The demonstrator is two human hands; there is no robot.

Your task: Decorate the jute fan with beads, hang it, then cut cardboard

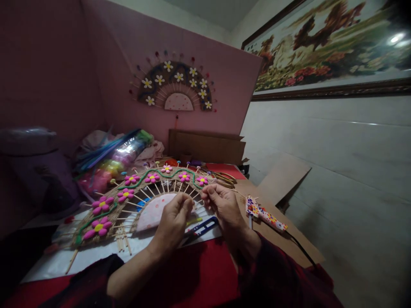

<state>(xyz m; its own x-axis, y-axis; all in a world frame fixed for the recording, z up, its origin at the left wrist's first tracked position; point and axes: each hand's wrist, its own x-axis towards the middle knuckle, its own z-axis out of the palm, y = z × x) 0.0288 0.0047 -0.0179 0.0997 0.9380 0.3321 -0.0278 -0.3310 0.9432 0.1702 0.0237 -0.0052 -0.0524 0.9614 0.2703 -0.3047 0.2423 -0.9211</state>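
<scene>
Pink board panel [227,90] stands behind the work surface, meeting a white tiled wall [346,141], and bears a brown half-round fan with white flowers [179,77]. On a white sheet [96,257] above a red cloth [202,273] lies the piece under inspection: a half-round fan of tan twine and pale wooden sticks [139,188], just beyond both hands. Its broad band carries eight magenta five-petalled flowers with yellow centres [102,205] and a wavy green cord [150,170]. Sticks radiate inward to a pale pink half-disc with red dots [154,211]; small coloured caps [157,163] top the sticks along the outer edge. Left hand [175,216] is before the half-disc, thumb and fingers pinched together; right hand [221,205] is near the band's right end, likewise pinched. Whether either grips something fine cannot be told in this dim view. Dark blue thread snips [205,226] lie between the wrists. Right of them, a flower-patterned glue gun [268,218] rests on brown cardboard [298,246].
</scene>
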